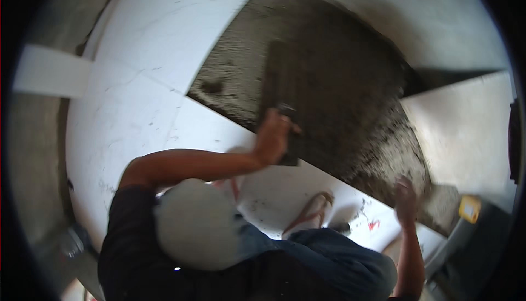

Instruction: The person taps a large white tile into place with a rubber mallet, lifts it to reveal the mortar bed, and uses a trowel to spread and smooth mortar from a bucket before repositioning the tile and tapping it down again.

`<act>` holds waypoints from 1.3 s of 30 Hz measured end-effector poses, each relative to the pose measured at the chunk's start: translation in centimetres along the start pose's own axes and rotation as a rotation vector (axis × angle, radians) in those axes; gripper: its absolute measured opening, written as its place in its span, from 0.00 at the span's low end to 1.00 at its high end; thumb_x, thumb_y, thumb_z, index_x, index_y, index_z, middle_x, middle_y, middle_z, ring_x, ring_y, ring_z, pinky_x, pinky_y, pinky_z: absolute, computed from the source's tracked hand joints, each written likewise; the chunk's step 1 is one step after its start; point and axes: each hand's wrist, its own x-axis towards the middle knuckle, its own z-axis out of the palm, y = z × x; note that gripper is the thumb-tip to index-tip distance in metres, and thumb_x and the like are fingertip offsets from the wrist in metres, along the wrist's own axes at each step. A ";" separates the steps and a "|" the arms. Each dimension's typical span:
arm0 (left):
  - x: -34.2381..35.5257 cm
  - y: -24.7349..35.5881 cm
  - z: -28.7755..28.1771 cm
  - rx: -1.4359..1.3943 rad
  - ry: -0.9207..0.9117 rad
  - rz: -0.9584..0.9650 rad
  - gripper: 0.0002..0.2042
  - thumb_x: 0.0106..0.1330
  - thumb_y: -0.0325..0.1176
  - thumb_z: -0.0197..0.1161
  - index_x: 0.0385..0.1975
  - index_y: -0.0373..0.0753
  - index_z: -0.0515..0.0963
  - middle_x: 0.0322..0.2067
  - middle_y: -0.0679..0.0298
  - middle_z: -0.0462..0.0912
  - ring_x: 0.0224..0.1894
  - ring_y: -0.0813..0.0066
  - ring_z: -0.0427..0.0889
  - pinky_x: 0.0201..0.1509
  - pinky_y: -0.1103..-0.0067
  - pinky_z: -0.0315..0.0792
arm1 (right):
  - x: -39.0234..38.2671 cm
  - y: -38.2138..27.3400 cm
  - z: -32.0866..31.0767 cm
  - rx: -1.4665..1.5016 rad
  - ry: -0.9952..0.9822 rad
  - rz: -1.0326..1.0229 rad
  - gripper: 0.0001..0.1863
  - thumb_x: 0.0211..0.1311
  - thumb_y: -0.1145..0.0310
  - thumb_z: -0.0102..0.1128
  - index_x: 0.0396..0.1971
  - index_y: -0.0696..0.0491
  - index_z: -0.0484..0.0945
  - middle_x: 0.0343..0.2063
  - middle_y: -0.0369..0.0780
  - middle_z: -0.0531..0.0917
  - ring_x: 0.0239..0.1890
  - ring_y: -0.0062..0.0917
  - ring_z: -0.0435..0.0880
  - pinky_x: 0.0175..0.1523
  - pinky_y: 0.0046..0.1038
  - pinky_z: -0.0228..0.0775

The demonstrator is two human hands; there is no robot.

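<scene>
My left hand (272, 136) is closed round the handle of a long, dark plastering trowel (279, 76). Its flat blade lies over wet grey mortar (345, 65), and its near end reaches over the edge of the white floor panels (137, 115). Off to the right, my right hand (406, 199) is beside the mortar's near right edge, apart from the trowel. Blur hides how its fingers are held and whether they touch the surface. Rougher, lumpy mortar (383, 142) lies between the two hands.
My sandalled foot (318, 210) stands on the white panels just before the mortar. Pale walls (438, 16) bound the far side. A pale panel (460, 125) stands at the right, above a yellow object (469, 208) and a dark grey container (482, 246).
</scene>
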 end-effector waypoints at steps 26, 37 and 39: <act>-12.5 -14.2 -7.3 0.196 -0.867 0.247 0.12 0.65 0.37 0.52 0.42 0.41 0.78 0.33 0.58 0.81 0.40 0.58 0.80 0.45 0.63 0.73 | 13.5 -31.9 33.8 -0.496 -0.410 -0.661 0.20 0.62 0.51 0.58 0.33 0.54 0.69 0.19 0.51 0.80 0.28 0.49 0.83 0.31 0.44 0.77; -12.7 -14.3 -7.2 0.135 -0.795 0.209 0.12 0.65 0.37 0.53 0.41 0.41 0.78 0.34 0.58 0.81 0.39 0.57 0.80 0.45 0.63 0.73 | 13.0 -30.2 28.6 -0.655 -0.458 -0.624 0.20 0.61 0.52 0.59 0.34 0.54 0.69 0.20 0.50 0.81 0.27 0.48 0.83 0.30 0.43 0.78; -12.5 -14.4 -7.4 0.151 -0.853 0.204 0.11 0.65 0.38 0.52 0.39 0.40 0.78 0.33 0.57 0.80 0.38 0.57 0.80 0.43 0.63 0.73 | 12.9 -29.7 28.2 -0.578 -0.375 -0.653 0.19 0.61 0.53 0.59 0.34 0.54 0.69 0.21 0.50 0.82 0.26 0.47 0.83 0.30 0.43 0.77</act>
